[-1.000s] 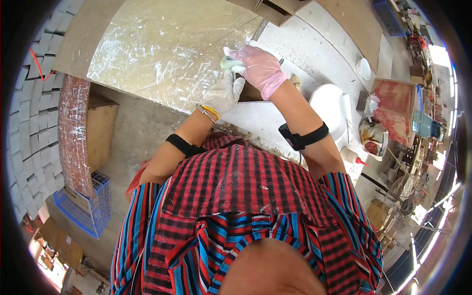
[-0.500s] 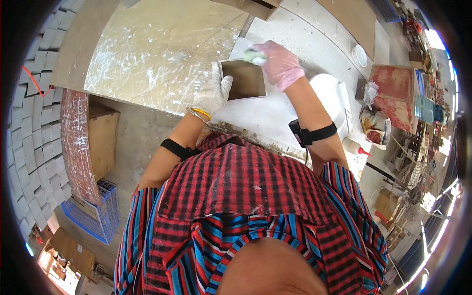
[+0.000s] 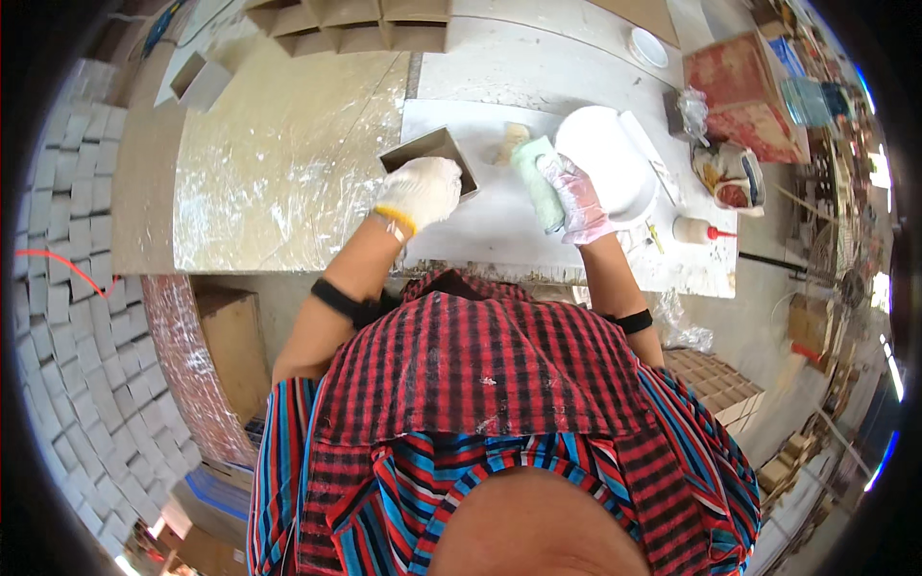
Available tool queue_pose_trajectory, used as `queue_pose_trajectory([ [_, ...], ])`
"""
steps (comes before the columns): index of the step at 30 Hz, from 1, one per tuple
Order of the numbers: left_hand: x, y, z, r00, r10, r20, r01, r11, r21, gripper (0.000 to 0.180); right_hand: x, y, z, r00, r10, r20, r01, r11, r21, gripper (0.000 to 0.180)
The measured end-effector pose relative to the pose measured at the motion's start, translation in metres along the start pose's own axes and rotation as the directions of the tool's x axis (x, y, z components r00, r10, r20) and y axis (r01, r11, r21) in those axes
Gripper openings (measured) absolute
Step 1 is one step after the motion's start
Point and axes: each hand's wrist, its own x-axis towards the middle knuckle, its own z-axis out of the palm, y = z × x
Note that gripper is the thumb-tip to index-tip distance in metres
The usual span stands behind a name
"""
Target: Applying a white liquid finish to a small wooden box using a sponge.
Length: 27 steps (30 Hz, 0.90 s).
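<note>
Head view: our white-knit-gloved left hand (image 3: 423, 190) grips the open, brown-lined rectangular box (image 3: 424, 146) on the white tabletop (image 3: 499, 245); our pink-gloved right hand (image 3: 580, 204) clasps a pale green cloth (image 3: 540, 187), apart from it; what is finished or left, we cannot tell

Left edge of frame: stacked rows of pale grey blocks (image 3: 91, 355), a red cord (image 3: 65, 258) lying across them; a blue crate (image 3: 215, 493) at lower left. Upper centre: a brown compartmented unit (image 3: 386, 33); upper right: a white tub (image 3: 650, 47), a scuffed red box (image 3: 744, 101) and a bluish translucent container (image 3: 805, 102). Right side: a red-nozzled bottle (image 3: 693, 229); lower right: a gridded tray (image 3: 739, 412).
</note>
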Motion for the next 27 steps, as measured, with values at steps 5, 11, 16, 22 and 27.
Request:
queue_pose_trajectory([
  [5,0.035,-0.062,0.048,0.798,0.026,0.602,-0.279,0.901,0.332,0.025,-0.008,0.026,-0.005,0.993,-0.090,-0.073,0.078,0.986,-0.144,0.027],
  [11,0.001,-0.069,0.032,0.921,0.190,0.339,-0.265,0.945,0.192,0.028,-0.006,0.055,-0.027,0.977,-0.157,-0.147,0.120,0.964,-0.235,0.032],
  [16,-0.046,-0.093,0.026,0.990,-0.139,-0.005,0.119,0.868,-0.481,0.027,-0.001,0.051,-0.003,0.983,-0.152,-0.105,0.099,0.911,-0.400,0.036],
  [22,-0.044,-0.064,0.008,0.988,-0.059,-0.143,-0.057,0.719,-0.692,0.031,-0.026,0.004,0.062,0.955,-0.294,-0.029,0.282,0.936,-0.213,0.033],
  [27,-0.035,-0.054,-0.010,0.985,-0.159,0.061,-0.063,-0.672,-0.738,0.035,-0.034,-0.031,0.100,0.785,-0.620,-0.001,0.538,0.683,-0.494,0.034],
])
